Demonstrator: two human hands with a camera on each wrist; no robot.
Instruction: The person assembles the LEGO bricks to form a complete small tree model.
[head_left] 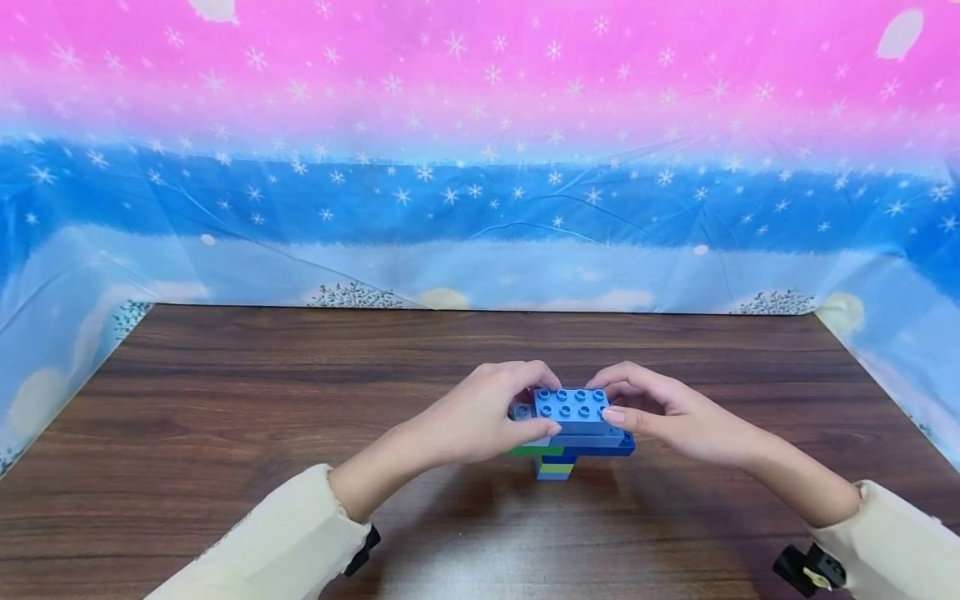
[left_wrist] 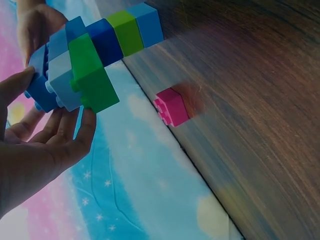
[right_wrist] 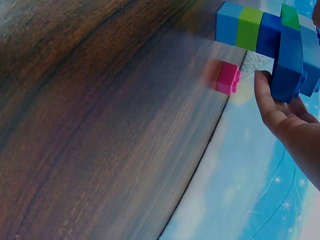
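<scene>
A stack of toy building bricks [head_left: 552, 469] stands upright on the table, narrow below and wider above. Its column is blue, lime [left_wrist: 125, 32] and dark blue; a green brick [left_wrist: 92, 70] and a dark blue brick [right_wrist: 288, 65] jut out to either side, with lighter blue bricks over them. On top lies a blue eight-stud brick [head_left: 574, 421]. My left hand [head_left: 487, 417] grips its left end, thumb in front and fingers behind. At the right end, my right hand [head_left: 678, 417] pinches the same brick; the right wrist view hides that thumb.
A small pink brick [left_wrist: 172, 107] sits on the table near its far edge, behind the stack; the head view does not show it. The brown wooden table [head_left: 262, 392] ends at a snowflake-printed cloth [head_left: 450, 208] at the back and sides.
</scene>
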